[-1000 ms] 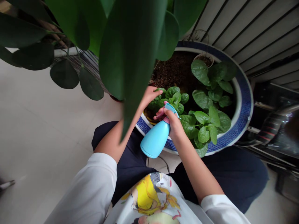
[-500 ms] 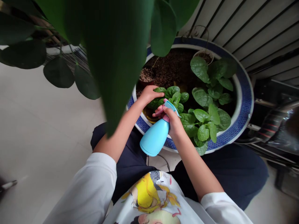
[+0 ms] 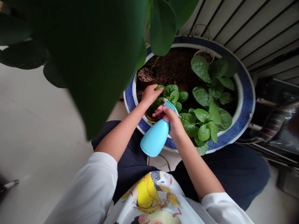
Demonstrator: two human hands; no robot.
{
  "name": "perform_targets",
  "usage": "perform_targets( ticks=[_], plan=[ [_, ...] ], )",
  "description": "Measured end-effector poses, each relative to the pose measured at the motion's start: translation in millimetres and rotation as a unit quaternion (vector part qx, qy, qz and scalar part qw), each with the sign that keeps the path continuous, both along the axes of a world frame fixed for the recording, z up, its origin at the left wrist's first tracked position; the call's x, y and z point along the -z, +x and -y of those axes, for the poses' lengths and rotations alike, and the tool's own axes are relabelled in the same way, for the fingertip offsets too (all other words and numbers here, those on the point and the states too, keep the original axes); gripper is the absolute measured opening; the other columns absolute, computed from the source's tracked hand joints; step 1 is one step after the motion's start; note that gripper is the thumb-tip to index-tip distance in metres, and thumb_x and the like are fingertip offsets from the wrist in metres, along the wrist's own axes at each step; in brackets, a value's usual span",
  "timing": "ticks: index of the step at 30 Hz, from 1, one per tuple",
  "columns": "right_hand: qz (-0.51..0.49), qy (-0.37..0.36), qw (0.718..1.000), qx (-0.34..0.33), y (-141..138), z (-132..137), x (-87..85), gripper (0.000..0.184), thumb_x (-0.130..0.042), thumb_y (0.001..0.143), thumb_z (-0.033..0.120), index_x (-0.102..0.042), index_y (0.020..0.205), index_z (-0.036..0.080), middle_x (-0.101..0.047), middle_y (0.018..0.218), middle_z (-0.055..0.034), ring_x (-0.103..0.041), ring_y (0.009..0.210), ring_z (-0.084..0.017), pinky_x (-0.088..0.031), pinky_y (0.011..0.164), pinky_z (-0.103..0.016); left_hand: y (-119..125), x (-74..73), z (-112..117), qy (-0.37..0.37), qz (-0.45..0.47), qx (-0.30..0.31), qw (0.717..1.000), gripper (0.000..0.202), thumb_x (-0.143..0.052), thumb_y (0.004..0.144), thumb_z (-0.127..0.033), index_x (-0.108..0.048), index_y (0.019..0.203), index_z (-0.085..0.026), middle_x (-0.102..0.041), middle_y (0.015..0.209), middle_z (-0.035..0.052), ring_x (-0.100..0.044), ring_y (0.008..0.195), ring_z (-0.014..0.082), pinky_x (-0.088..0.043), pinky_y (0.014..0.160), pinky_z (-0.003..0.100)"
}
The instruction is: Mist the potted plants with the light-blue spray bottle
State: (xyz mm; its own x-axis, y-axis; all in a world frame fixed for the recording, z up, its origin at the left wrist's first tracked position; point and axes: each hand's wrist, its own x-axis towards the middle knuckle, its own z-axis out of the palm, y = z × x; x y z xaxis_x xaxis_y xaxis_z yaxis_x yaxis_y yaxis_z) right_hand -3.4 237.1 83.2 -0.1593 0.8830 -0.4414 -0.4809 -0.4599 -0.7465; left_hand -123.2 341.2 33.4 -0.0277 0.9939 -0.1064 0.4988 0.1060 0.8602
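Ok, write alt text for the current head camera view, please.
A person's right hand grips a blue spray bottle, while the left hand touches a leafy plant in a big blue-and-white pot. Large dark leaves block the upper left.

There is 1 spray bottle (image 3: 155,137), with 1 left hand (image 3: 150,94) and 1 right hand (image 3: 174,121), at 1 round planter (image 3: 245,102). 2 small pots: 1 dark red pot (image 3: 146,83) inside the planter's left edge, 1 white pot (image 3: 213,59) inside its far edge. At least 3 leafy clumps (image 3: 204,132): 1 toward the left edge, 1 toward the right, 1 overhanging the near edge.
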Motion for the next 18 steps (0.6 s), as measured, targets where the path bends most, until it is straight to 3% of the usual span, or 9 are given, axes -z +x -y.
perform_targets(
  ticks=[7, 12, 18],
  plan=[
    [0.012, 0.009, 1.0, 0.01, 1.9, 1.6, 9.4, 0.022, -0.066, 0.074, 0.04, -0.058, 0.086, 0.024, -0.064, 0.069, 0.0038, -0.066, 0.062, -0.015, -0.055, 0.064, -0.03, -2.2, -5.9, -3.3, -0.053, 0.072, 0.02, 0.996, 0.036, -0.056, 0.085, -0.041, -0.049, 0.058, -0.018, -0.045, 0.057, -0.0021, -0.044, 0.064, 0.0128, -0.03, 0.059, 0.025],
    [0.044, -0.025, 0.999, 0.004, 3.5, 1.4, 12.1, 0.018, -0.062, 0.076, 0.04, -0.058, 0.075, 0.022, -0.062, 0.066, 0.0012, -0.063, 0.059, -0.014, -0.054, 0.057, -0.028, -4.2, -19.9, 0.8, -0.108, 0.155, 0.013, 0.982, 0.028, -0.064, 0.081, -0.036, -0.058, 0.064, -0.016, -0.056, 0.061, -0.0009, -0.054, 0.072, 0.0148, -0.038, 0.066, 0.024],
    [0.039, 0.007, 0.999, 0.019, 4.2, -1.5, 9.8, 0.021, -0.065, 0.076, 0.04, -0.063, 0.083, 0.021, -0.065, 0.072, 0.0006, -0.067, 0.064, -0.015, -0.055, 0.067, -0.03, -8.2, -25.5, 3.1, -0.148, 0.234, 0.024, 0.961, 0.019, -0.067, 0.078, -0.032, -0.069, 0.08, -0.013, -0.07, 0.077, 0.0019, -0.062, 0.08, 0.0148, -0.045, 0.079, 0.027]
  ],
)
